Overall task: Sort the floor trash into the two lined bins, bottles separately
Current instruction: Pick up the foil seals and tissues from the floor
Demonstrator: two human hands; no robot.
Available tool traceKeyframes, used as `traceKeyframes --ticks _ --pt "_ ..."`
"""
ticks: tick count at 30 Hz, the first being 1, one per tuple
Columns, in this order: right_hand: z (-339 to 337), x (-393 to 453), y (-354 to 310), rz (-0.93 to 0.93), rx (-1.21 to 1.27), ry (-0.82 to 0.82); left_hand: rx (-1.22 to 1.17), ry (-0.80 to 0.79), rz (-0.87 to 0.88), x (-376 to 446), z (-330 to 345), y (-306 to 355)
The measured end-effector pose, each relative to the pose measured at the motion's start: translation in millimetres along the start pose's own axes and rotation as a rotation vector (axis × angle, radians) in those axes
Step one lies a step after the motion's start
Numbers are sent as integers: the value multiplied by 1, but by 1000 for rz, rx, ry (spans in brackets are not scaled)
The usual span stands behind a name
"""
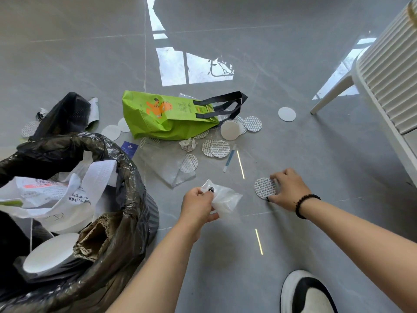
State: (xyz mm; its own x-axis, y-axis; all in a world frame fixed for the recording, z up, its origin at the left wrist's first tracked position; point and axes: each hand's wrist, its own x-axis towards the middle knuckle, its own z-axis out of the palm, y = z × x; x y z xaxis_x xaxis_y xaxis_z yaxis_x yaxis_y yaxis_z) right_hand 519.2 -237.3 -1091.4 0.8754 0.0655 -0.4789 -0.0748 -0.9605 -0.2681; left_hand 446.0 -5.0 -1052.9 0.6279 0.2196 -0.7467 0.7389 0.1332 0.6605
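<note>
The floor (248, 256) is smooth grey tile, glossy enough to mirror a window, and most of the trash on it is thin and flat. A round printed disc (264, 188) — silver-white, covered in rows of fine text — lies on the tile just under the right hand (287, 188), whose fingers are curled down over the disc's right edge with the thumb at its lower rim, pinching it; a dark beaded bracelet (304, 205) circles that wrist. The left hand (197, 205) is raised beside it, fingers closed around a crumpled clear plastic bag (223, 199), soft and cloudy, with a small dark object inside near the fingertips. Both forearms reach forward from the lower edge, the left angled up from the middle, the right from the far right. At left stands a bin lined with wrinkled black plastic (126, 188), holding white paper, corrugated cardboard and a pale round lid. Farther back a lime-green fabric tote (158, 118) with black strap handles lies on its side, more discs (216, 148) scattered by its mouth, some printed, some plain white. A ball of crumpled paper (188, 144), a slim white-and-blue tube (229, 158) and a flat clear bag (167, 166) lie between the tote and the hands. A white slatted chair (383, 71) stands at right — a black-and-white shoe (306, 292) shows below.
</note>
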Motion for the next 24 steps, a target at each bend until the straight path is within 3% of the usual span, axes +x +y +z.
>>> traceKeyframes --ticks 4,6,9,12,16,17,19,24 --pt "8 5 6 -10 109 37 726 42 455 -35 12 41" --pt "8 8 5 22 182 51 868 46 640 -59 23 76" --pt "4 13 -1 33 90 49 1117 204 916 -85 24 117" --pt "-2 16 -10 -40 3 -22 1304 166 1093 -118 6 136" --pt "-13 0 -33 -166 -433 -139 1234 -42 1538 -150 -43 157" --pt "-13 -7 -39 -233 -508 -84 1180 -96 1581 -155 -62 161" --pt "-8 -15 -47 -396 -453 54 969 -130 1522 -163 -99 166" --pt "-21 -31 -75 -518 -153 162 598 141 1284 -170 -194 142"
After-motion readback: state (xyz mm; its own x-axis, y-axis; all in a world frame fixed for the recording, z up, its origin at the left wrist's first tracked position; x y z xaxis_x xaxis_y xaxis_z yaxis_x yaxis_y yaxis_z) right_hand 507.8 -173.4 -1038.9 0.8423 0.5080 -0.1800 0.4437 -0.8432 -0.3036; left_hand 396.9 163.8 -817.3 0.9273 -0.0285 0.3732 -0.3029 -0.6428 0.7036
